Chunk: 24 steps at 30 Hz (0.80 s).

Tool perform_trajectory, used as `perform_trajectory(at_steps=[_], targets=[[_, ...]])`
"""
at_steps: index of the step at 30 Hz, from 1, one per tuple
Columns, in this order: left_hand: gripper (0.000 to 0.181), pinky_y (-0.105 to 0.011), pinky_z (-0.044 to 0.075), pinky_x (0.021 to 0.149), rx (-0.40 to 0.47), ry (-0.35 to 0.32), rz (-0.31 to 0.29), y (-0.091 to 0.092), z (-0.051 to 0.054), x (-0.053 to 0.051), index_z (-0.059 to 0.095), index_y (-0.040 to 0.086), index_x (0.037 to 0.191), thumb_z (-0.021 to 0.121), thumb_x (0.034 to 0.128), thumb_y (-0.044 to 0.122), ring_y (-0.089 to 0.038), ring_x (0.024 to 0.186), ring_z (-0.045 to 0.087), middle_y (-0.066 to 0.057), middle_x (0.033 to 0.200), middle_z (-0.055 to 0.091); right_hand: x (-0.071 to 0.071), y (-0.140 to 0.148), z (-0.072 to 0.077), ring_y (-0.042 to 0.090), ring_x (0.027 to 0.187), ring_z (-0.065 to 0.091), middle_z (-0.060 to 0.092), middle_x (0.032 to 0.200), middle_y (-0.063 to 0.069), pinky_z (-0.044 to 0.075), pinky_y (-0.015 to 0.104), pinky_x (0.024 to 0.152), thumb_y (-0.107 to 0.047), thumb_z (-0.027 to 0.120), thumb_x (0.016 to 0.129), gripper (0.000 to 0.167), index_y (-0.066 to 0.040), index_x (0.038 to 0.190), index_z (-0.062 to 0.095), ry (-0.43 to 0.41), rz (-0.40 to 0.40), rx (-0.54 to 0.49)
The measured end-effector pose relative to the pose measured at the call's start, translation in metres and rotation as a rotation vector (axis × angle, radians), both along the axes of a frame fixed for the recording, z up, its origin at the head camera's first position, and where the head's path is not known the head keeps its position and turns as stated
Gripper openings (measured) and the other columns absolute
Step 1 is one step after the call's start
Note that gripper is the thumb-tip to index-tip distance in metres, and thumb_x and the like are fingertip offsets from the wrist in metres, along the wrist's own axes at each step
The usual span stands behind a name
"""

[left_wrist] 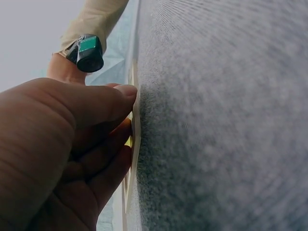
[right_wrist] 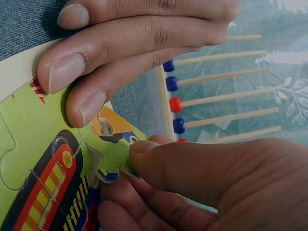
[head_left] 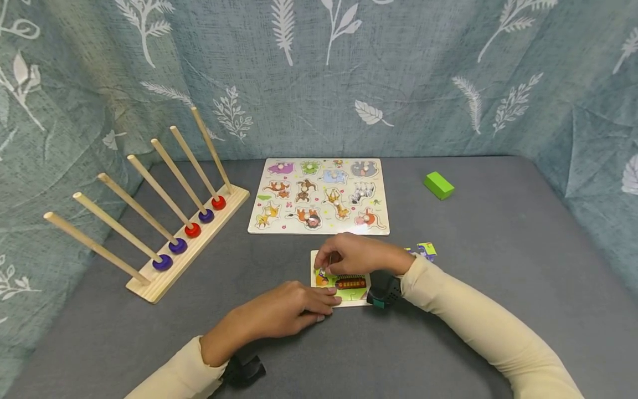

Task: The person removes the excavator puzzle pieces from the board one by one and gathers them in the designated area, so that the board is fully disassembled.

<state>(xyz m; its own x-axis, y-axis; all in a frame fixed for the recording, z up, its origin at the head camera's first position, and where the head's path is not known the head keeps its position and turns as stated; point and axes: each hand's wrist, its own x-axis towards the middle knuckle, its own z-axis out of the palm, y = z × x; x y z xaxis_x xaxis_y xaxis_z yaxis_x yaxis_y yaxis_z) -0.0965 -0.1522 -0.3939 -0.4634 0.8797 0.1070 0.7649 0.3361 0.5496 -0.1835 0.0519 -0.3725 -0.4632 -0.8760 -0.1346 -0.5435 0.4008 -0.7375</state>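
Note:
A small jigsaw puzzle board [head_left: 356, 296] with a pale wooden rim lies at the middle of the table, its picture green with a red and yellow tracked vehicle. My left hand [head_left: 291, 310] rests its nearly straight fingers on the board's near left corner; in the left wrist view the thumb [left_wrist: 108, 98] touches the rim. Between thumb and fingers, my right hand [head_left: 354, 252] pinches a green and orange puzzle piece [right_wrist: 113, 154], tilted over the board's left side. The right forearm partly covers a few loose puzzle pieces [head_left: 427, 250].
Behind the small board lies a knobbed animal puzzle [head_left: 326, 228]. On the left stands a wooden peg rack [head_left: 161, 284] with tall rods and several red and purple rings. A green block [head_left: 438, 185] sits at the back right, before a leaf-patterned curtain [head_left: 418, 72].

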Motion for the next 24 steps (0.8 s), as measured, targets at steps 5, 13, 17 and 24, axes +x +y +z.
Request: perform_trajectory(at_steps=[5,13,17,24], targets=[[0.020,-0.029,0.044,0.099,-0.005,-0.011,0.002,-0.001,0.001,0.000,0.074,0.003,0.110,0.066,0.0920,0.004,-0.015,0.123,0.054,-0.006,0.127,0.063,0.000,-0.001,0.000,0.004,0.081,0.061,0.067,0.090,-0.003,0.051,0.022,0.075,-0.002,0.060,0.094,0.016,-0.005,0.106,0.069,-0.015,0.004,-0.008],[0.021,-0.030,0.044,0.101,-0.032,-0.036,0.006,-0.001,0.003,0.000,0.074,0.004,0.112,0.065,0.0933,0.007,-0.014,0.126,0.052,-0.005,0.130,0.061,0.000,0.001,-0.004,0.005,0.084,0.061,0.066,0.091,-0.002,0.051,0.023,0.077,-0.001,0.060,0.095,0.015,-0.004,0.107,0.069,-0.031,-0.001,-0.039],[0.021,-0.031,0.043,0.101,-0.043,-0.033,0.005,-0.001,0.002,0.000,0.074,0.004,0.112,0.064,0.0936,0.006,-0.015,0.126,0.051,-0.005,0.131,0.061,0.001,0.004,-0.005,0.005,0.083,0.060,0.066,0.090,-0.002,0.051,0.023,0.077,-0.001,0.060,0.095,0.015,-0.004,0.106,0.069,-0.024,-0.002,-0.064],[0.028,-0.032,0.044,0.101,-0.012,-0.038,0.014,-0.002,0.000,-0.002,0.074,0.005,0.111,0.062,0.0891,-0.008,-0.016,0.126,0.051,-0.006,0.129,0.062,-0.002,0.012,-0.006,0.005,0.080,0.059,0.066,0.088,-0.002,0.051,0.024,0.074,0.001,0.061,0.093,0.014,-0.003,0.104,0.070,-0.017,-0.009,-0.099]])
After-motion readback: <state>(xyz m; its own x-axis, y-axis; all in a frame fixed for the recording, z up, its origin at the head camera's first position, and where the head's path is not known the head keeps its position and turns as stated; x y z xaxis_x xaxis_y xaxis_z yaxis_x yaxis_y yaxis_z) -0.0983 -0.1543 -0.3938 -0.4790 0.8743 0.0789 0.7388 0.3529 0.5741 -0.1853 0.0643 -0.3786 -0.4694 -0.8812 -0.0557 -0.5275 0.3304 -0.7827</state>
